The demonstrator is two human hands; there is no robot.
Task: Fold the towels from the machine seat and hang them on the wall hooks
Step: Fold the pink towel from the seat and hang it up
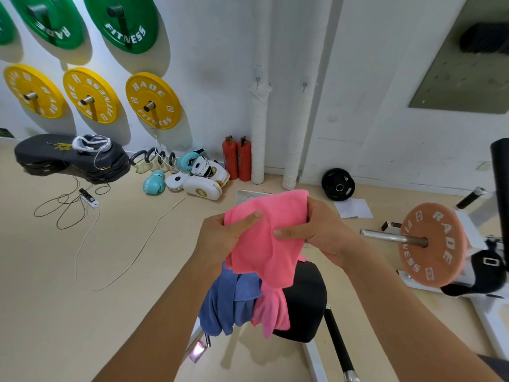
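I hold a pink towel up in front of me with both hands. My left hand grips its left edge, thumb laid across the front. My right hand grips its right edge, thumb over the cloth. Below it the black machine seat carries a blue towel and a second pink towel, both draped over the seat's left side. Two small metal wall hooks sit on the white wall and pipe ahead, both bare.
A pink weight plate on a steel bar juts in at the right. Two red fire extinguishers, boxing gloves and pads and a black plate lie along the wall. Cables trail over the floor at left.
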